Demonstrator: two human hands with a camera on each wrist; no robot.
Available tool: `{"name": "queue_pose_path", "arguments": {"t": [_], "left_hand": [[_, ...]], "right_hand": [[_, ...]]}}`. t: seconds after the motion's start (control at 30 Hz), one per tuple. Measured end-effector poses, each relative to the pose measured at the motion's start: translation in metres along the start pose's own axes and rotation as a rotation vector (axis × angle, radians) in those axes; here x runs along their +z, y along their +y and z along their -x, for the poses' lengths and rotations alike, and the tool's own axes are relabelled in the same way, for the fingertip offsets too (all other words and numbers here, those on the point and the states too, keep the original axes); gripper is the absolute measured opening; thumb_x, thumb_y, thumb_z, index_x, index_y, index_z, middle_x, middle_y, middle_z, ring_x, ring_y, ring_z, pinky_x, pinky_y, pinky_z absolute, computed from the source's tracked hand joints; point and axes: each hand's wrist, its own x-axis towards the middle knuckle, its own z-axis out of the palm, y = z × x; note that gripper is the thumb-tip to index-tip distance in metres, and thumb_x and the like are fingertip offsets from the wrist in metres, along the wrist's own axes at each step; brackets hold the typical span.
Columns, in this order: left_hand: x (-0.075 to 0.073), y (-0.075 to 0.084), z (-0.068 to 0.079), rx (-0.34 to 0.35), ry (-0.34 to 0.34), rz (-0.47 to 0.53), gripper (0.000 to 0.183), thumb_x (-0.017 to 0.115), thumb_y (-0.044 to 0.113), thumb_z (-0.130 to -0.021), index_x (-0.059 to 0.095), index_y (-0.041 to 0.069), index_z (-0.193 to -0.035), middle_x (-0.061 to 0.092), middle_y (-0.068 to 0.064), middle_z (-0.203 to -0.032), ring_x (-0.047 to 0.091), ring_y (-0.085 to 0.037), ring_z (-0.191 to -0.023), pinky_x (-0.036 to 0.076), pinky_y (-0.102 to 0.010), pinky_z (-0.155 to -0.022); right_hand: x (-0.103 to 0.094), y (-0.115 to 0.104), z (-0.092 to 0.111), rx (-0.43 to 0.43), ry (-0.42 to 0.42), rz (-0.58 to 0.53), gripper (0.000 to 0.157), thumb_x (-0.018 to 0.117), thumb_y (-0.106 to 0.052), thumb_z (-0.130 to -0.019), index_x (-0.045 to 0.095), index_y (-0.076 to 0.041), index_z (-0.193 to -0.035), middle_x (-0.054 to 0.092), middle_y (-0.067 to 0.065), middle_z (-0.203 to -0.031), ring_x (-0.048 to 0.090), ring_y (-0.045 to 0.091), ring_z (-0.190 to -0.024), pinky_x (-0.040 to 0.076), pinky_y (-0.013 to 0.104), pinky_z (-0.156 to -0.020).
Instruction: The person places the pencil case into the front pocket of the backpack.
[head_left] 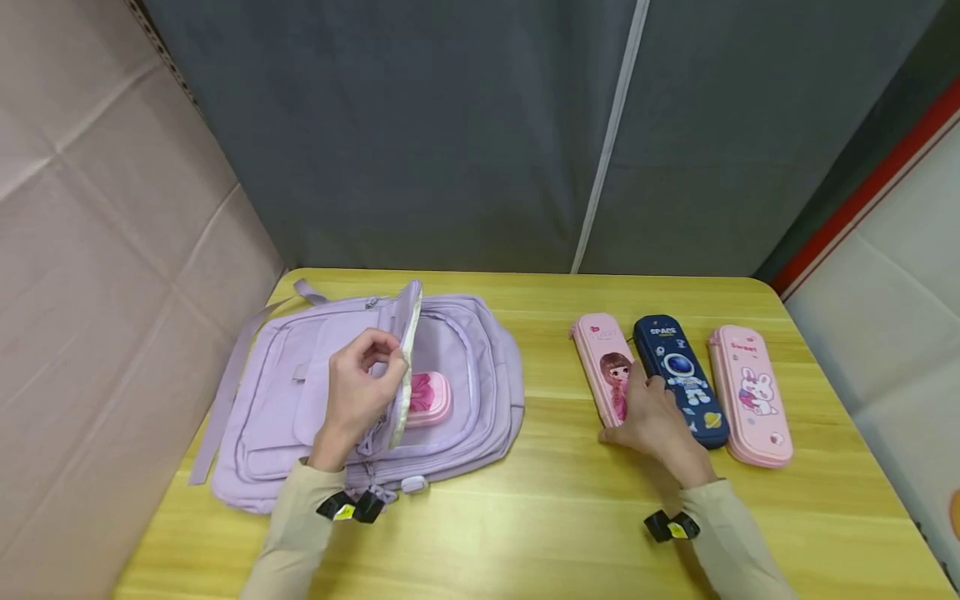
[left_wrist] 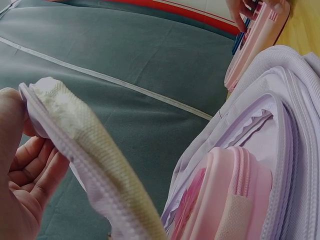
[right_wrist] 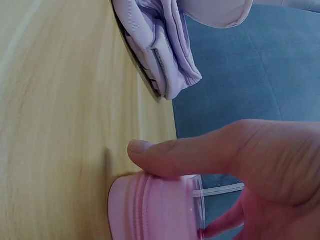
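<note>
A lilac backpack [head_left: 300,367] lies on the table with its front pocket unzipped. My left hand [head_left: 360,392] pinches the raised edge of the pocket flap [left_wrist: 95,155] between thumb and fingers. Inside that pocket sits a pink pencil case [left_wrist: 220,195], partly covered by the flap in the head view. To the right, my right hand [head_left: 660,421] grips the lower end of another pink pencil case [head_left: 600,350] with a girl on its lid. Its thumb lies against the case's side in the right wrist view; the fingertips are partly hidden.
Beside the right hand lies a dark blue pencil case [head_left: 678,371] with an astronaut. Further right is a pink pencil case [head_left: 753,400] with a rabbit. A grey curtain [head_left: 450,150] hangs behind the yellow wood-grain table [head_left: 495,542].
</note>
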Motion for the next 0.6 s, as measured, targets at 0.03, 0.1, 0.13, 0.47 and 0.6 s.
{"name": "queue_pose_path", "arguments": {"t": [0.03,0.1,0.13,0.47,0.6], "left_hand": [[-0.0002,0.0001,-0.0003,0.0,-0.001,0.003,0.011,0.06,-0.011,-0.079,0.065,-0.003,-0.084,0.066,-0.012,-0.078,0.062,-0.003,-0.066,0.057,-0.013,-0.072],[-0.0005,0.0003,-0.0004,0.0,-0.002,0.003,0.011,0.06,-0.011,-0.079,0.066,-0.003,-0.084,0.066,-0.012,-0.078,0.062,-0.003,-0.066,0.057,-0.013,-0.072],[-0.0007,0.0005,-0.0003,0.0,-0.003,0.003,0.011,0.061,-0.011,-0.079,0.066,-0.003,-0.085,0.066,-0.012,-0.078,0.062,-0.003,-0.066,0.057,-0.013,-0.072],[-0.0017,0.0015,0.0,0.001,-0.009,0.009,0.012,0.06,-0.013,-0.08,0.066,-0.004,-0.085,0.066,-0.014,-0.078,0.063,-0.003,-0.066,0.057,-0.013,-0.073],[-0.0018,0.0016,0.0002,-0.001,-0.008,0.015,0.013,0.06,-0.013,-0.079,0.066,-0.004,-0.085,0.067,-0.014,-0.078,0.063,-0.004,-0.066,0.057,-0.013,-0.074]], "right_hand": [[-0.0001,0.0003,-0.0001,0.0,-0.014,-0.004,0.13,0.091,-0.033,-0.07,0.003,0.012,-0.155,0.027,0.049,-0.139,0.039,0.063,-0.125,0.038,0.074,-0.105],[0.0003,0.0011,-0.0009,0.003,-0.021,-0.017,0.131,0.091,-0.032,-0.07,0.002,0.011,-0.156,0.027,0.049,-0.14,0.04,0.063,-0.125,0.038,0.074,-0.105],[0.0008,0.0013,-0.0013,0.006,-0.012,-0.025,0.129,0.09,-0.032,-0.071,0.002,0.011,-0.156,0.028,0.049,-0.14,0.042,0.062,-0.124,0.039,0.073,-0.105],[0.0017,0.0063,-0.0083,-0.018,0.277,-0.144,0.101,0.083,-0.035,-0.074,0.033,0.017,-0.144,0.046,0.04,-0.13,0.052,0.049,-0.11,0.049,0.065,-0.096],[0.0013,0.0062,-0.0099,-0.057,0.385,-0.219,0.092,0.083,-0.033,-0.075,0.04,0.013,-0.142,0.05,0.035,-0.129,0.05,0.045,-0.112,0.047,0.064,-0.099]]}}
